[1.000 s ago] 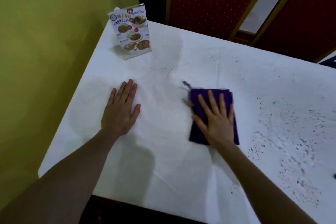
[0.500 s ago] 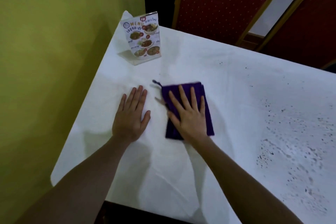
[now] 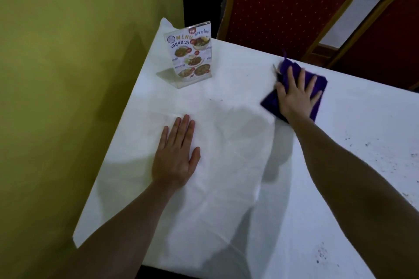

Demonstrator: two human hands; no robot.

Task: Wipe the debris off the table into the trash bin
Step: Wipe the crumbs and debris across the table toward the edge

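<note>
- The right hand (image 3: 295,95) lies flat on a purple cloth (image 3: 317,85), fingers straight and spread, pressing it down near the far edge of the table (image 3: 226,199).
- The cloth is folded, and a little loop sticks up at its far corner.
- The left hand (image 3: 175,156) rests flat on the white tablecloth, fingers straight and close together, holding nothing. It is nearer the left edge.
- Dark crumbs (image 3: 385,149) are scattered on the right side of the table, well apart from the cloth. A few more (image 3: 322,253) lie close to the near edge.
- A menu stand (image 3: 191,52) stands upright by the far left corner.
- Two red chairs (image 3: 288,4) stand behind the far edge.
- A yellow-green wall (image 3: 68,75) runs along the left edge.
</note>
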